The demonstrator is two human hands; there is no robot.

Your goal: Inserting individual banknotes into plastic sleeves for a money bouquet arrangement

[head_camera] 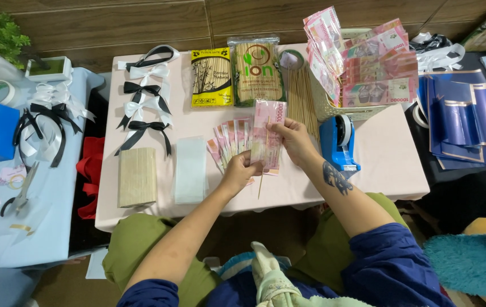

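I see my left hand (237, 170) and right hand (294, 138) both pinching a pink banknote (268, 133), apparently mounted on a thin wooden skewer (260, 186).

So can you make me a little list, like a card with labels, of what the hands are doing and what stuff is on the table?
left hand: pinches the lower edge of a pink banknote
right hand: grips the same banknote at its right side
stick: thin wooden skewer pokes out below the banknote
beside the hands: fan of pink notes lying on the pink table
right of the hands: blue tape dispenser
left part of table: black and white ribbon bows, stack of pale wooden sticks
back: basket of pink notes, two packs of skewers
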